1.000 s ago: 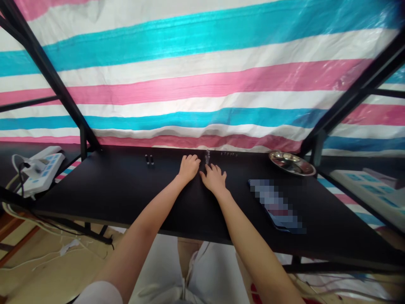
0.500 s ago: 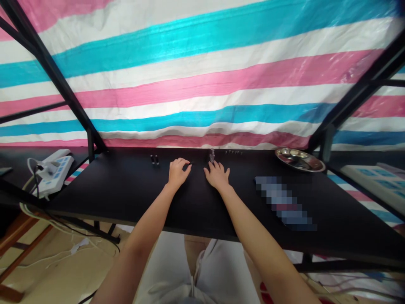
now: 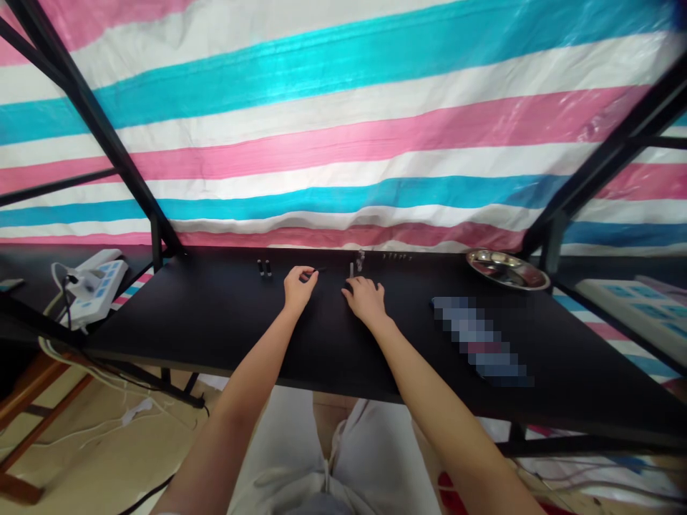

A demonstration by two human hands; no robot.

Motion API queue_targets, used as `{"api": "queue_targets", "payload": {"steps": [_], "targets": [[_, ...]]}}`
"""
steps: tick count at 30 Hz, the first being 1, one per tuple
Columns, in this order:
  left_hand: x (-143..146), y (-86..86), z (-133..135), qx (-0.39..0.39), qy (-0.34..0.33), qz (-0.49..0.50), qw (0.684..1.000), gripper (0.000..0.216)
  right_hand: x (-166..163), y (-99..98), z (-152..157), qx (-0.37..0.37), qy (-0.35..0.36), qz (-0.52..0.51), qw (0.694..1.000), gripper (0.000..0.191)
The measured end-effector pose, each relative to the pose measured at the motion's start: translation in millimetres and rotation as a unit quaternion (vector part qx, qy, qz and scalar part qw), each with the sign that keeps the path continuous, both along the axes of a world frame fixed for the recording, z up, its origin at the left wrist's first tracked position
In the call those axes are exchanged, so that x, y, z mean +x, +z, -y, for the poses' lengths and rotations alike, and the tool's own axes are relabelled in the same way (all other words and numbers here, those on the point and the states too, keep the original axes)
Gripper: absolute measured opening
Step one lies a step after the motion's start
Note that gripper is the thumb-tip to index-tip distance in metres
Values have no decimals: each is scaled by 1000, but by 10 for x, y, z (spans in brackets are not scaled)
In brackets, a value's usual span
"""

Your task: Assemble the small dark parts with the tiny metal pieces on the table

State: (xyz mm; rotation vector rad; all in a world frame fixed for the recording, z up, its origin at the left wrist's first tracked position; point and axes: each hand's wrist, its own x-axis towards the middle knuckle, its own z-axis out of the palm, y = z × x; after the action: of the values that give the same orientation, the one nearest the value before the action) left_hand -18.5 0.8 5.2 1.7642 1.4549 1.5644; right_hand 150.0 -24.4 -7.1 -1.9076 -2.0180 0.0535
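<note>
Over the left-centre of the black table, my left hand (image 3: 299, 290) has thumb and fingers pinched on a small dark stick-like piece (image 3: 320, 270), whose exact kind is too small to tell. To its right, my right hand (image 3: 367, 299) is closed, thumb and fingertips around a small tube with a grey top (image 3: 352, 269) and a dark lower part. Just beyond it lies a cluster of small clear pieces (image 3: 361, 257). Two short black tubes with pale ends (image 3: 265, 268) stand left of my left hand.
Several tiny pieces (image 3: 397, 256) line the table's back edge. A shiny metal dish (image 3: 507, 272) sits at the back right, with a blurred-out flat object (image 3: 480, 342) in front. White power strips (image 3: 96, 293) lie at left. Striped sheeting (image 3: 343, 157) hangs behind the black table (image 3: 177, 315).
The fingers of my right hand have drawn together around the small grey-topped tube, which now shows upright. My left hand has shifted slightly left.
</note>
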Motion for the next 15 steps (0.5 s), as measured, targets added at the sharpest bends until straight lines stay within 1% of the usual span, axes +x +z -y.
{"api": "queue_targets", "payload": {"steps": [5, 9, 12, 15], "targets": [[9, -20, -20, -41, -13, 74, 996, 18, -40, 63, 32, 26, 21, -15, 999, 26], [34, -35, -19, -62, -23, 109, 992, 21, -33, 114, 28, 61, 24, -92, 994, 25], [61, -47, -16, -78, -35, 129, 988, 22, -19, 132, 12, 107, 21, -200, 974, 26], [82, -41, -3, -94, -42, 150, 983, 24, -15, 127, -10, 148, 10, -314, 938, 26]]}}
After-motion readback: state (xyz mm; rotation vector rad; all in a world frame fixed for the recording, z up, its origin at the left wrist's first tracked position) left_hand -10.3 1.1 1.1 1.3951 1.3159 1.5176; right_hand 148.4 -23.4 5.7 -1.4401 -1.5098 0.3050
